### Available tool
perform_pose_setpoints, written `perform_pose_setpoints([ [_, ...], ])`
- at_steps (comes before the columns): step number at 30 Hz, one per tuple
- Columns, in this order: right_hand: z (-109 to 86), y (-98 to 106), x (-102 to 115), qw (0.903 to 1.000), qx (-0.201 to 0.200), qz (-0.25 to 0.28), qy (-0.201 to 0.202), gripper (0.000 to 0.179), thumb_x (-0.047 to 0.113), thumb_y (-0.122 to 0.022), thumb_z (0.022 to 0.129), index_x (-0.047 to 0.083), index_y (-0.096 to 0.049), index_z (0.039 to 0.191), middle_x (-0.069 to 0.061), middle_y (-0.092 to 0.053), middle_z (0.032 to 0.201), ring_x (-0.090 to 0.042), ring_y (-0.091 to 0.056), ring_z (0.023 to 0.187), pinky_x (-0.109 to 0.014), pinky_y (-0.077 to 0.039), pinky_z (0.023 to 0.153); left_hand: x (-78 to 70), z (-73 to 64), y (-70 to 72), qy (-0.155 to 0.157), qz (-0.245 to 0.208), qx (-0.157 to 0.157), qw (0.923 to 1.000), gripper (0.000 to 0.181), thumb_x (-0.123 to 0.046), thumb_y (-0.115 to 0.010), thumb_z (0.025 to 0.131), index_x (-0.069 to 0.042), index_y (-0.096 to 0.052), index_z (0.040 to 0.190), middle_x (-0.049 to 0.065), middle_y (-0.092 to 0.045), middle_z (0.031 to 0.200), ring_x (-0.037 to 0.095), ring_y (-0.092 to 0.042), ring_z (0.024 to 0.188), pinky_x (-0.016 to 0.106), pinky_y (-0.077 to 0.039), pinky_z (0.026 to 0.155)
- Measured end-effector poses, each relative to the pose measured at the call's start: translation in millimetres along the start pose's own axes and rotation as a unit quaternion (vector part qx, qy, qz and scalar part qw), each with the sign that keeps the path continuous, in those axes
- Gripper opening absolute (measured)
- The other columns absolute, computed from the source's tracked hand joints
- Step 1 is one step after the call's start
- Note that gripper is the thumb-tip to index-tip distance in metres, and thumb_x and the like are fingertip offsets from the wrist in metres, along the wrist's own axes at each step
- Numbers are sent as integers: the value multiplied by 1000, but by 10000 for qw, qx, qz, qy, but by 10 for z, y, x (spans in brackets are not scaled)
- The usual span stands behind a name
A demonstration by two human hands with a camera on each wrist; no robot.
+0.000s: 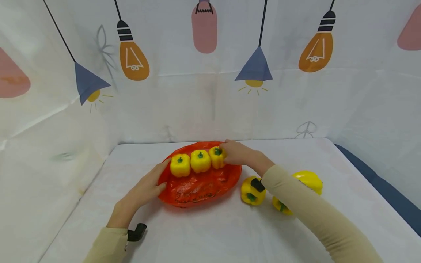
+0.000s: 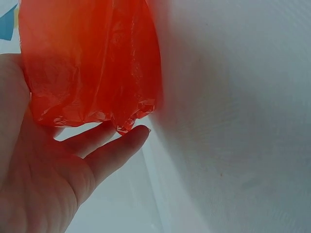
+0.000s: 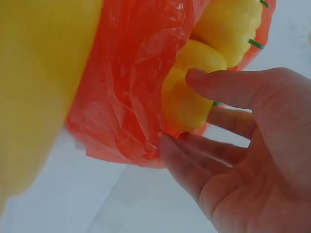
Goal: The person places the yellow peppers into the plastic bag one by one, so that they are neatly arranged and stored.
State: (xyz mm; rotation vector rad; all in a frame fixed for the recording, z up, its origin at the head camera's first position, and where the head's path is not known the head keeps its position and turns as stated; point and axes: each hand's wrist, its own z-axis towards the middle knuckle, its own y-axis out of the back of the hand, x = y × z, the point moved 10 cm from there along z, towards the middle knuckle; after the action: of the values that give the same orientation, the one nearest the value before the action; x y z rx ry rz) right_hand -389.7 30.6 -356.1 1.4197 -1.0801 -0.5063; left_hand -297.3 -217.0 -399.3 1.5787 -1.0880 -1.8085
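Note:
A crinkled red plastic bag (image 1: 202,187) lies spread in an oval toward the back of the table. Three yellow bell peppers stand on it in a row: a left one (image 1: 180,170), a middle one (image 1: 201,164) and a right one (image 1: 215,160), green stems showing. My right hand (image 1: 237,152) holds the right pepper, thumb (image 3: 214,85) on its side and fingers round its far end, by the bag's edge. At the bag's left edge, my left hand (image 1: 149,187) touches the plastic with spread, relaxed fingers (image 2: 119,153).
More yellow bell peppers lie right of the bag: one (image 1: 251,195) beside it, one (image 1: 280,205) partly behind my right sleeve (image 1: 315,215), and another (image 1: 310,179) beyond the sleeve. The white-covered table (image 1: 197,237) meets a patterned cloth wall (image 1: 187,109) at the back.

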Motion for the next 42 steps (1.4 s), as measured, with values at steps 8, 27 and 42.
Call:
perform_pose_setpoints([
  [8,-169,155,5,9988,-240,-149,389,41,18,-59,95,9,-59,135,-12,-56,136,-28,-55,120,-47,-47,110,19,22,-18,90,79,14,9999,80,-15,-58,95,-26,-14,161,9,-25,164,36,-30,148,63,-40,110],
  [27,-724,219,-157,9938,-243,-266,1047,42,27,-65,94,15,-61,135,-4,-62,130,-22,-58,116,-45,-54,100,51,15,16,12,32,-11,10000,79,-16,-58,95,-26,-15,160,8,-26,164,36,-32,147,63,-41,109],
  [42,-1423,-271,-286,9948,813,-57,619,58,26,-66,87,45,-51,140,9,-43,153,-26,-39,144,-61,-38,113,33,-4,34,-2,129,-34,9999,80,-15,-58,96,-26,-14,161,10,-26,164,37,-30,148,64,-38,111],
])
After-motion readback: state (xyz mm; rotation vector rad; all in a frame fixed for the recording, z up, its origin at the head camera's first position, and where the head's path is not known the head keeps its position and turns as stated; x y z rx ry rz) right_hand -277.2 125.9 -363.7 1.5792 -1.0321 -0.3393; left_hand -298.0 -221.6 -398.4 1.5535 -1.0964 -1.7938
